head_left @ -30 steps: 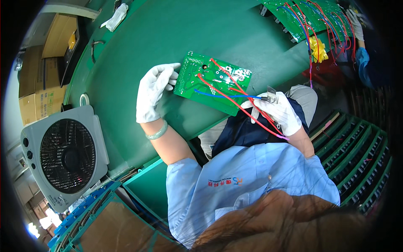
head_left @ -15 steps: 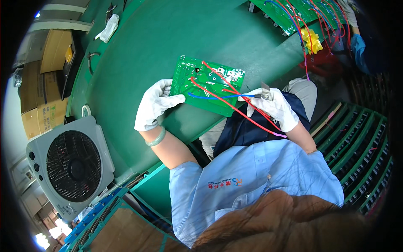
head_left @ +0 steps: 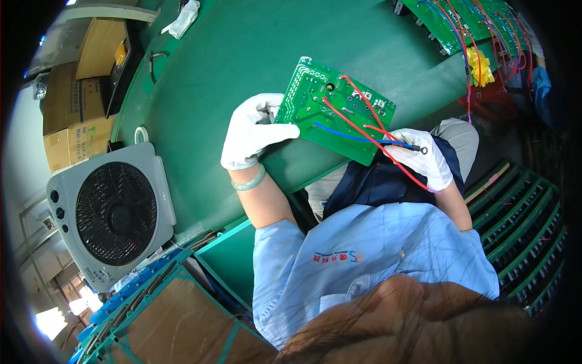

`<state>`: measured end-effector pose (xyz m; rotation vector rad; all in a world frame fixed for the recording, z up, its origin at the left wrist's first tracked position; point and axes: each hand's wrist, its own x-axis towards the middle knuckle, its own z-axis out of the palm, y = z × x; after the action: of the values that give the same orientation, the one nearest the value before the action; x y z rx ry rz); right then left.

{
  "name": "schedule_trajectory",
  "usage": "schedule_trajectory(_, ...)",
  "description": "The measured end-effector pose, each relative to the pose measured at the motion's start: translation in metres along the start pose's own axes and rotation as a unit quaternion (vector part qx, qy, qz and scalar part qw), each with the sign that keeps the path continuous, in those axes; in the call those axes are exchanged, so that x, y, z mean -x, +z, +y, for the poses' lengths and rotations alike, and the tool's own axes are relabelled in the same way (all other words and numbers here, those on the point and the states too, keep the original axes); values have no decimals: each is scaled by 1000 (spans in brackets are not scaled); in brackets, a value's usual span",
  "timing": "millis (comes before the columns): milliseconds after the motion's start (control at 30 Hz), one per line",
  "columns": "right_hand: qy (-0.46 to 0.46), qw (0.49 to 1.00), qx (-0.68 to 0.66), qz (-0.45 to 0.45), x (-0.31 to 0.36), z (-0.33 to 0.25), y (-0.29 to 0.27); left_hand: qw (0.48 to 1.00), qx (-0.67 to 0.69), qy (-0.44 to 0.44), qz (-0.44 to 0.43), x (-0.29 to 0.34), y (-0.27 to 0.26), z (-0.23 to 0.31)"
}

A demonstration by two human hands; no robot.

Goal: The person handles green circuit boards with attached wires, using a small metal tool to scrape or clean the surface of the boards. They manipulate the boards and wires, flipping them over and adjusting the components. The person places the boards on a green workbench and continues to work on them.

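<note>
A green circuit board (head_left: 303, 108) is held up, tilted, above the green table. Red wires (head_left: 357, 121) and a blue wire (head_left: 351, 137) run from its face toward the right. My left hand (head_left: 251, 133), in a white glove, grips its left edge with the thumb on the front. My right hand (head_left: 421, 159), also gloved, is closed at the board's lower right edge, its fingertips partly hidden by wires. The blue wire's ring terminal (head_left: 423, 150) lies over the right hand. One long red wire crosses that hand toward the wrist.
Several wired boards (head_left: 433, 27) and a yellow bundle (head_left: 481, 67) lie at the far right. A person's blue-gloved hand (head_left: 541, 85) is beyond them. A grey box fan (head_left: 118, 212) and cardboard boxes (head_left: 63, 112) stand left; green slotted racks (head_left: 515, 212) stand right.
The board and both hands appear farther right and slightly higher. My right hand has moved from the blue wire's end to the board's edge, and the ring terminal now hangs free.
</note>
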<state>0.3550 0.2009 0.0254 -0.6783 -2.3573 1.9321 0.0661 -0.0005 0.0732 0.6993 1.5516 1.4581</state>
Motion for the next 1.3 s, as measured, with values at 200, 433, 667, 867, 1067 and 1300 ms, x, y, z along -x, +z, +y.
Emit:
schedule_trajectory(200,-12,1000,15,1,-1,7,2,999,8,32,-31,3,1,1)
schedule_trajectory(433,-76,994,67,36,1,27,7,997,40,57,-43,7,4,1)
schedule_trajectory(667,-63,994,73,41,0,18,8,997,11,69,-44,8,1,1)
schedule_trajectory(867,-99,991,78,52,1,22,11,998,-8,42,-36,4,1,2)
schedule_trajectory(1067,-54,997,42,42,2,25,12,995,-54,66,-51,4,-2,2)
schedule_trajectory(1300,-19,999,37,27,2,20,10,993,-82,68,-41,6,0,4)
